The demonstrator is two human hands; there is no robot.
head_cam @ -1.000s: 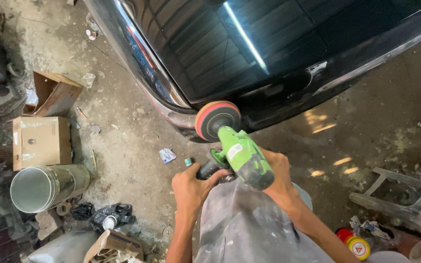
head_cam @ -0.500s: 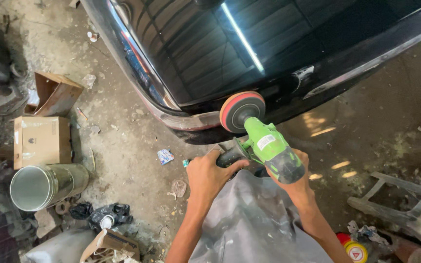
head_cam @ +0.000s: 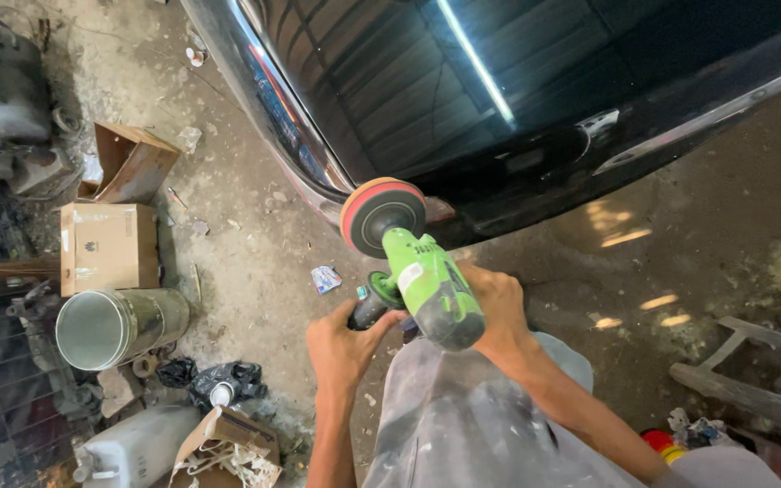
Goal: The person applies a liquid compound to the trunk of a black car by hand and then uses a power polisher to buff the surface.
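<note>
Left hand (head_cam: pixel 347 339) fingers wrap the black side handle (head_cam: pixel 374 307); right hand (head_cam: pixel 492 303) fingers clasp the green plastic polisher body (head_cam: pixel 431 285). Its red-rimmed round foam pad (head_cam: pixel 381 215) meets the glossy black car panel (head_cam: pixel 535 108) at its lower edge. Risk: tilting there may dig in and mar paint.

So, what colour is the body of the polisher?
Bright green polisher, best seen in the head view.
</note>
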